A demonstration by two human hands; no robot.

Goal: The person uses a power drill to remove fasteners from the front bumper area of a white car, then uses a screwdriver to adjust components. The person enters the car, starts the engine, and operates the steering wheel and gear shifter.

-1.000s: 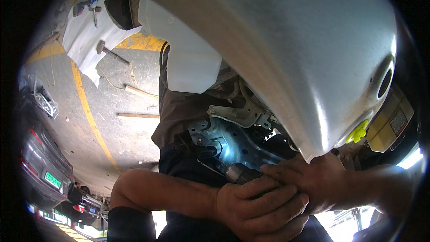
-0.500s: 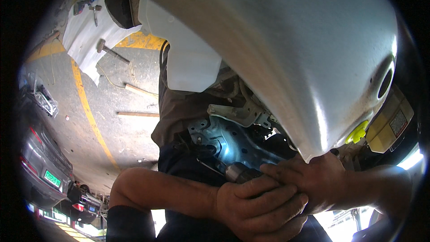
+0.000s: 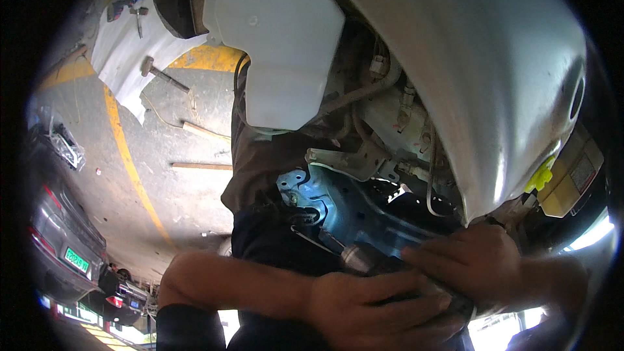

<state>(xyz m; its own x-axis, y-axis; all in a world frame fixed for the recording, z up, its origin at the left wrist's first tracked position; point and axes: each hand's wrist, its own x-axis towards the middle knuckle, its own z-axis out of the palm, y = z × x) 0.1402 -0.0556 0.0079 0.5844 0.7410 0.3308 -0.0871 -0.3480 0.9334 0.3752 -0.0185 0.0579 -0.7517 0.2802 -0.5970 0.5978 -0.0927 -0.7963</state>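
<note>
My left hand (image 3: 374, 309) wraps the dark body of a power tool (image 3: 390, 270), fingers closed around it; my right hand (image 3: 474, 266) grips the same tool from the other side. Its metal tip points at a blue metal panel (image 3: 344, 201) under a silver car body (image 3: 468, 52). Above hangs a white plastic tank (image 3: 279, 39). Away on the concrete floor (image 3: 175, 195), a hammer (image 3: 162, 75) rests by a yellow line (image 3: 127, 156).
</note>
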